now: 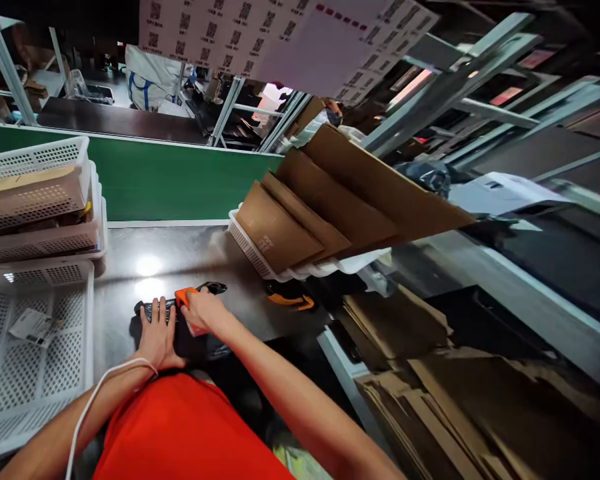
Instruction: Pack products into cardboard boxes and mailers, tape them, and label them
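A package in black plastic (184, 339) lies on the metal tabletop in front of me. My left hand (156, 337) rests flat on it with fingers spread. My right hand (205, 312) is closed round an orange tape dispenser (184, 297), which touches the package just right of my left fingers. Beyond the right hand lies a crumpled bit of black plastic (214, 288). The dispenser's lower part and much of the package are hidden by my hands.
White baskets (93, 320) stand at the left, some stacked. A white basket (250, 247) holds upright cardboard sheets (280, 227). An orange-and-black item (293, 302) lies before it. Flattened cardboard (460, 400) is piled at right; a sheet of printed codes (235, 33) hangs overhead.
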The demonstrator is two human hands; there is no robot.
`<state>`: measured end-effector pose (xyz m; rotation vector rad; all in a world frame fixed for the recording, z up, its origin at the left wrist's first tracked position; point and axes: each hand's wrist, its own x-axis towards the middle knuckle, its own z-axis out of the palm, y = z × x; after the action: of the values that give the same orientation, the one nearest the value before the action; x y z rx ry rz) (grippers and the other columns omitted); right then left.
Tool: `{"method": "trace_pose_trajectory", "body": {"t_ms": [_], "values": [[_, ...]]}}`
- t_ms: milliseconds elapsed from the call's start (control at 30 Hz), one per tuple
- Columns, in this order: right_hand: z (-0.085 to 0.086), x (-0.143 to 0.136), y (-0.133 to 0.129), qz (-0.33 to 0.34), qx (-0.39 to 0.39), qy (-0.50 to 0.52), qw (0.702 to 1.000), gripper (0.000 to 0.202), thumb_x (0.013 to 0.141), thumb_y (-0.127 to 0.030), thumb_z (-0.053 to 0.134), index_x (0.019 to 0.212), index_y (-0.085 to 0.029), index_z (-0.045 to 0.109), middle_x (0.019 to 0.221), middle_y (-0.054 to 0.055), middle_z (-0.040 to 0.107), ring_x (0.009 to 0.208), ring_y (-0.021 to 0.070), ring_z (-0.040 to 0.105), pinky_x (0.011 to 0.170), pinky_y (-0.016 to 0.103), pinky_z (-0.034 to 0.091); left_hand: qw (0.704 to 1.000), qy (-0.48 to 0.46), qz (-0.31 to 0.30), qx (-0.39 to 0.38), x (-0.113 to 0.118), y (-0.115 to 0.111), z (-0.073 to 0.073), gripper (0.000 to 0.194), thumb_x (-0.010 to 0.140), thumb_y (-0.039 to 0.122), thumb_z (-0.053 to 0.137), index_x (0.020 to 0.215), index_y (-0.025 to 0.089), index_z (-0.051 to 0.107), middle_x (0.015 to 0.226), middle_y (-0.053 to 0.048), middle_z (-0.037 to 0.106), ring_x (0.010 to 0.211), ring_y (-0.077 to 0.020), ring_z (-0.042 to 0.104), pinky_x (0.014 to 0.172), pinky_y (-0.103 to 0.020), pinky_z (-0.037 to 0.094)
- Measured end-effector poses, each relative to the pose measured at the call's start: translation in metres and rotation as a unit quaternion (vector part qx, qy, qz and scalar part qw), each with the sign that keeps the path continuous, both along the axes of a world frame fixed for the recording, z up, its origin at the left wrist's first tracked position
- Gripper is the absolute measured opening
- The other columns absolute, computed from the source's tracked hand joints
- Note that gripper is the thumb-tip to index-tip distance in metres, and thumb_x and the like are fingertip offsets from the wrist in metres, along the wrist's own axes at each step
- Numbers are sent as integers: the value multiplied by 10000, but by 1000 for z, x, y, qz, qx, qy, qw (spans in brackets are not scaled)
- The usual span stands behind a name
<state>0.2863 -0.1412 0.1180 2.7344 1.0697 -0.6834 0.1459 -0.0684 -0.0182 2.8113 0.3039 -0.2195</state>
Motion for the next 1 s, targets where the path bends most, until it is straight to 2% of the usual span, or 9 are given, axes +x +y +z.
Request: {"method": "trace_pose_trajectory", "body": {"t_ms": [167, 300, 467, 633, 767, 900, 1000], "values": [[-3, -36, -34, -36, -20, 18, 999, 583, 1046, -425, 495, 1570, -171, 513, 1355, 255, 636, 1033, 323, 756, 917, 417, 573, 1000, 22, 17, 4, 1, -3, 10, 1308, 676, 795, 704, 1693, 65, 326, 1771, -323, 133, 1623, -574, 101, 1229, -830, 31], [-11, -50, -48, -64, -24, 28, 997, 667, 1041, -425, 493, 1665, -213, 388, 1375, 240, 608, 1094, 350, 729, 929, 433, 568, 999, 32, 24, -3, 3, -3, 17, 1311, 658, 784, 734, 1688, 74, 341, 1774, -303, 161, 1610, -601, 89, 1231, -825, 44], [-18, -47, -46, -78, -24, 32, 996, 660, 1050, -421, 486, 1676, -240, 378, 1349, 228, 608, 1118, 355, 717, 910, 424, 569, 999, 33, 18, 6, 6, -3, 18, 1391, 599, 822, 759, 1662, 14, 368, 1751, -349, 186, 1601, -600, 127, 1263, -773, -20], [-8, -45, -47, -89, -9, 31, 996, 615, 1051, -414, 493, 1636, -232, 442, 1327, 215, 637, 1022, 330, 742, 889, 417, 568, 998, 39, 5, 39, 7, 0, 21, 1299, 684, 794, 712, 1669, 22, 362, 1745, -341, 221, 1600, -576, 180, 1270, -753, 37], [-9, -76, -92, -96, 13, 40, 995, 607, 1054, -430, 490, 1641, -277, 454, 1278, 195, 639, 979, 302, 738, 860, 383, 573, 997, 43, 5, 61, 9, 1, 23, 1265, 706, 777, 718, 1673, 46, 358, 1740, -334, 249, 1592, -580, 193, 1256, -762, 60], [-23, -124, -149, -128, 51, 56, 989, 600, 1074, -413, 425, 1660, -283, 441, 1199, 166, 639, 945, 282, 721, 844, 375, 581, 997, 59, -5, 57, 13, 3, 24, 1297, 705, 814, 712, 1676, 38, 339, 1742, -350, 220, 1590, -601, 164, 1241, -780, 52], [-35, -141, -171, -149, 96, 65, 982, 616, 1070, -427, 434, 1670, -289, 426, 1191, 154, 639, 943, 281, 705, 857, 394, 593, 995, 75, 2, 62, 22, 6, 29, 1311, 719, 827, 697, 1681, 28, 304, 1740, -368, 195, 1588, -600, 166, 1234, -780, 80]]}}
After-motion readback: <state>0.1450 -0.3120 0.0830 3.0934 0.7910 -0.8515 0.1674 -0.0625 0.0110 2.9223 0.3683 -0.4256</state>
